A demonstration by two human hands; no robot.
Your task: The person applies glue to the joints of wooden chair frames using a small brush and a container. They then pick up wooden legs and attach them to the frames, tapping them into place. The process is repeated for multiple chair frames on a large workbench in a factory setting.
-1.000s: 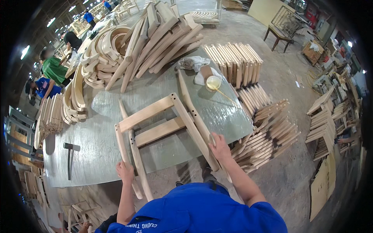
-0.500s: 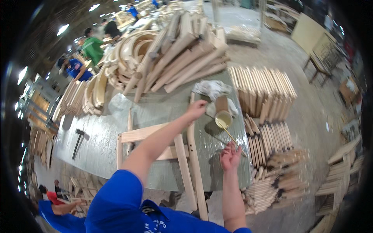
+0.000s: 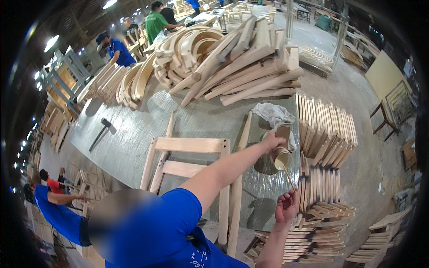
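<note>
My left hand [image 3: 271, 141] is closed around a brown cup [image 3: 282, 131], tilted with its mouth toward me and pale, creamy liquid inside. The fingers of my right hand [image 3: 287, 207] pinch a thin yellowish stick [image 3: 289, 177], whose far end reaches the cup's mouth. Beneath my left arm lies a wooden chair frame [image 3: 190, 144] with two crossrails; the arm hides part of it. A long wooden leg [image 3: 236, 210] extends beside the frame, past the table's near edge. Behind the cup sits a crumpled white cloth [image 3: 273, 113].
A hammer [image 3: 101, 133] lies on the plastic-covered table [image 3: 134, 129]. Curved and straight wooden parts [image 3: 250, 67] are heaped at its far side. Stacked slats [image 3: 328, 129] stand off its right edge. Co-workers, one in a green shirt [image 3: 155, 26], are beyond and at the left.
My left hand has moved to the cup and taken hold of it. The right hand has closed its fingers on the stick. The whole view has also shifted.
</note>
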